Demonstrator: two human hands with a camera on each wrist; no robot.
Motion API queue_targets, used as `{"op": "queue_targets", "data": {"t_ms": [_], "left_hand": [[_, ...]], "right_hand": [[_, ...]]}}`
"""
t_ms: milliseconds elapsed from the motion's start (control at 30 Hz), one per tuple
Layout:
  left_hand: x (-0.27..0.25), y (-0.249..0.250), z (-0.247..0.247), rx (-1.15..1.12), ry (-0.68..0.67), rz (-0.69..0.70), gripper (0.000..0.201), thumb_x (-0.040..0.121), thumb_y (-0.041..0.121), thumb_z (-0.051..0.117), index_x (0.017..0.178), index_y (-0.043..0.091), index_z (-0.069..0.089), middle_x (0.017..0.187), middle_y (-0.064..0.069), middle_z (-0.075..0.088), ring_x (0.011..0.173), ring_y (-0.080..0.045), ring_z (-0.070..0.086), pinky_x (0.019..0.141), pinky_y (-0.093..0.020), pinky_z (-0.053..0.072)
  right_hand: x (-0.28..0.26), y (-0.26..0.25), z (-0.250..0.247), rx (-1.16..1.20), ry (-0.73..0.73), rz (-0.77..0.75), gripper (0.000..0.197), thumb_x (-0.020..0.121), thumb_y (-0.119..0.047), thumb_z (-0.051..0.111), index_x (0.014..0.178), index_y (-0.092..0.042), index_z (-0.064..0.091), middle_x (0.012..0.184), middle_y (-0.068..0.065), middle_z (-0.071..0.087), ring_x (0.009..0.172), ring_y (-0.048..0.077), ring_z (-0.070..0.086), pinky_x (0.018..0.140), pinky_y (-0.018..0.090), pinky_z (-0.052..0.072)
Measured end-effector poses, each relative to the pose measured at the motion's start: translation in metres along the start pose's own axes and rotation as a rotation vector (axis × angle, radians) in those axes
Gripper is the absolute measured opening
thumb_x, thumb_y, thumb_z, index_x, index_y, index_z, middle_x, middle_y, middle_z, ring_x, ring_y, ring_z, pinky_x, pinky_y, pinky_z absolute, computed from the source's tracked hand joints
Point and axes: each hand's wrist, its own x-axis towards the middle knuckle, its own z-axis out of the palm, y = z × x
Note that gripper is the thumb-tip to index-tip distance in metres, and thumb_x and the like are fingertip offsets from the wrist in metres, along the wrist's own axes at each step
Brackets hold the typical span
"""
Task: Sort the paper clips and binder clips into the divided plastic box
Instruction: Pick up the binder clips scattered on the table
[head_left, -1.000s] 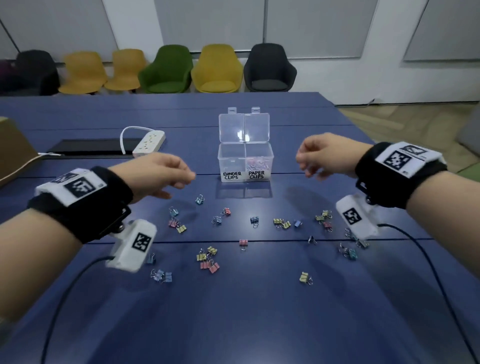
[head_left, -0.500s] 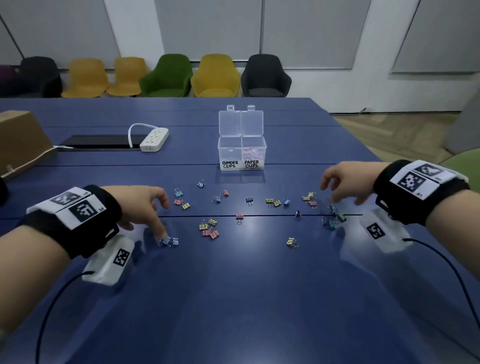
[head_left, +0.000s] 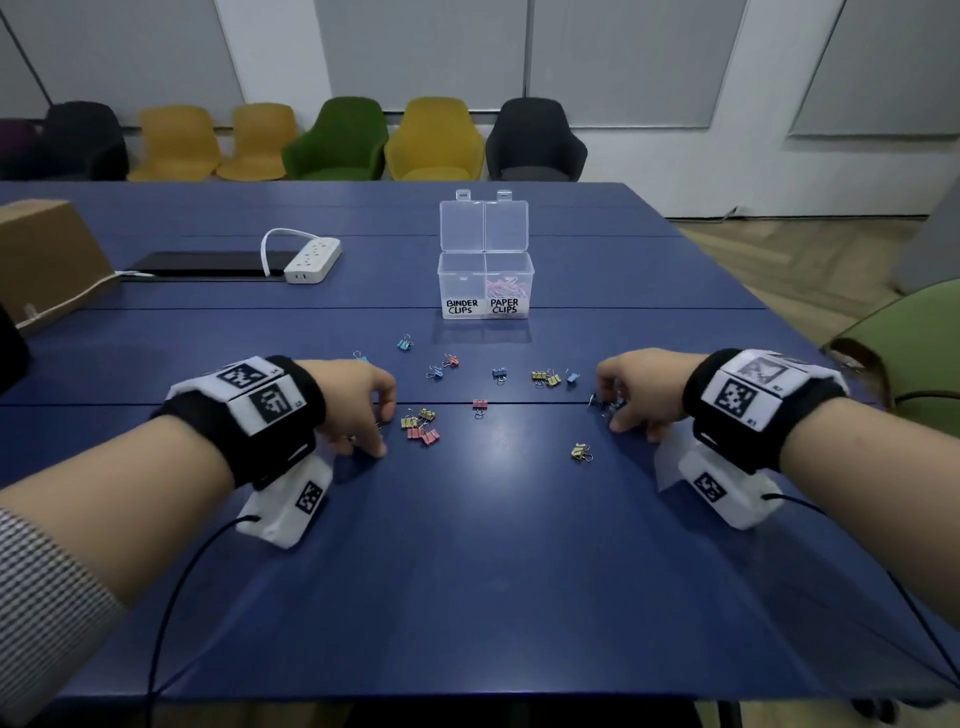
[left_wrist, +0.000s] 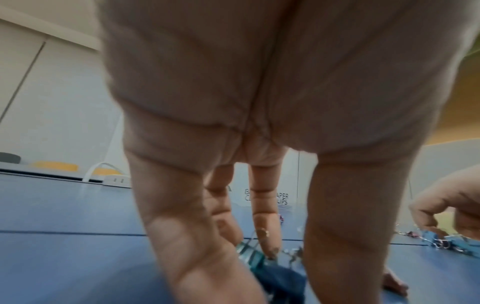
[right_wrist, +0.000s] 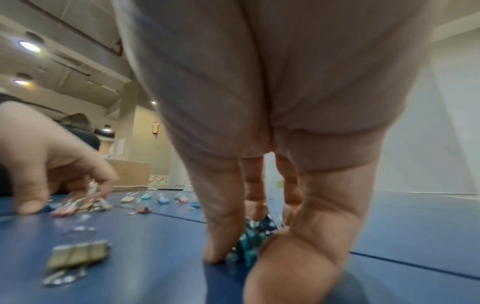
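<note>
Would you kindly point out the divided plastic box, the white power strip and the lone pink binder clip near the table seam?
divided plastic box (head_left: 462, 283), head view, front wall of the left compartment.
white power strip (head_left: 313, 259), head view, top face.
pink binder clip (head_left: 480, 404), head view, pink body.

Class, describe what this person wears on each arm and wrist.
Each wrist bears a black band with white square-code tags, left and right. Below hangs a white camera block, tagged too, trailing a black cable. The left forearm shows a grey ribbed sleeve. Hands are bare.
</note>
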Motion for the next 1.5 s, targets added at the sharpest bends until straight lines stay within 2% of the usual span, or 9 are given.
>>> {"op": "queue_targets", "data": {"t_ms": [100, 233, 467, 633, 733, 933, 1167, 1367, 1500], "left_hand": [[0.006, 0.013, 0.001, 0.024, -0.001, 0.03, 0.028, 0.068, 0.014, 0.081, 0.077, 0.02, 0.055, 0.067, 0.0, 0.057, 0.063, -0.024, 0.061, 0.077, -0.043, 0.06], [0.009, 0.019, 0.001, 0.07, -0.006, 0.037, 0.022, 0.071, 0.013, 0.078, 0.073, 0.02, 0.057, 0.07, -0.004, 0.061, 0.058, -0.019, 0.062, 0.074, -0.033, 0.058], [0.01, 0.017, 0.0, 0.026, -0.024, 0.045, 0.021, 0.072, 0.013, 0.078, 0.07, 0.02, 0.058, 0.068, 0.0, 0.061, 0.064, -0.02, 0.066, 0.079, -0.037, 0.057], [0.009, 0.016, -0.003, 0.012, -0.047, 0.013, 0.015, 0.069, 0.012, 0.075, 0.074, 0.019, 0.062, 0.072, -0.002, 0.065, 0.065, -0.016, 0.067, 0.083, -0.036, 0.056], [0.009, 0.016, -0.005, -0.005, -0.058, 0.007, 0.012, 0.067, 0.01, 0.069, 0.069, 0.02, 0.063, 0.069, -0.001, 0.066, 0.065, -0.016, 0.068, 0.083, -0.036, 0.056], [0.007, 0.02, -0.002, 0.023, -0.033, 0.0, 0.01, 0.075, 0.013, 0.058, 0.068, 0.021, 0.057, 0.072, 0.0, 0.065, 0.065, -0.016, 0.069, 0.07, -0.024, 0.051], [0.007, 0.023, 0.004, 0.102, 0.004, 0.027, 0.015, 0.081, 0.012, 0.058, 0.07, 0.02, 0.052, 0.077, -0.002, 0.064, 0.063, -0.019, 0.068, 0.062, -0.021, 0.048], [0.008, 0.02, 0.002, 0.041, 0.04, 0.022, 0.019, 0.078, 0.009, 0.061, 0.064, 0.019, 0.053, 0.067, -0.001, 0.061, 0.062, -0.019, 0.067, 0.062, -0.022, 0.048], [0.01, 0.004, -0.003, -0.372, 0.059, -0.004, 0.022, 0.078, -0.003, 0.059, 0.063, 0.012, 0.054, 0.06, -0.005, 0.056, 0.048, -0.014, 0.061, 0.054, -0.019, 0.052]], "right_hand": [[0.008, -0.022, 0.003, -0.087, 0.003, -0.05, 0.023, 0.083, -0.01, 0.063, 0.104, -0.01, 0.054, 0.097, 0.013, 0.069, 0.04, 0.013, 0.057, 0.058, 0.029, 0.055], [0.016, -0.038, 0.001, -0.146, -0.045, -0.037, 0.017, 0.083, -0.007, 0.061, 0.095, -0.013, 0.05, 0.064, 0.002, 0.062, 0.031, 0.009, 0.054, 0.048, 0.021, 0.047], [0.02, -0.04, 0.0, -0.141, -0.041, -0.014, 0.011, 0.08, -0.006, 0.055, 0.09, -0.01, 0.052, 0.076, 0.01, 0.066, 0.046, 0.021, 0.058, 0.066, 0.034, 0.055], [0.015, -0.05, 0.002, -0.262, -0.034, 0.004, 0.009, 0.085, -0.015, 0.052, 0.092, -0.012, 0.049, 0.076, 0.004, 0.057, 0.053, 0.022, 0.055, 0.043, 0.021, 0.041], [0.012, -0.052, 0.002, -0.358, -0.023, 0.002, 0.009, 0.086, -0.017, 0.051, 0.094, -0.012, 0.048, 0.069, 0.001, 0.049, 0.056, 0.02, 0.049, 0.041, 0.021, 0.032], [0.012, -0.052, 0.001, -0.315, -0.063, 0.02, 0.019, 0.089, -0.01, 0.046, 0.104, -0.008, 0.057, 0.074, 0.006, 0.06, 0.046, 0.016, 0.051, 0.027, 0.014, 0.035], [0.019, -0.042, 0.004, -0.152, -0.078, 0.033, 0.015, 0.092, -0.005, 0.04, 0.096, -0.005, 0.054, 0.08, 0.013, 0.067, 0.048, 0.023, 0.06, 0.066, 0.033, 0.057], [0.014, -0.04, 0.003, -0.128, -0.078, 0.052, 0.022, 0.091, -0.005, 0.038, 0.096, -0.003, 0.059, 0.075, 0.008, 0.066, 0.042, 0.015, 0.059, 0.052, 0.023, 0.049], [0.013, -0.04, 0.001, -0.094, -0.062, 0.051, 0.017, 0.088, -0.006, 0.042, 0.083, -0.008, 0.057, 0.077, 0.006, 0.066, 0.024, 0.002, 0.049, 0.052, 0.019, 0.046]]}}
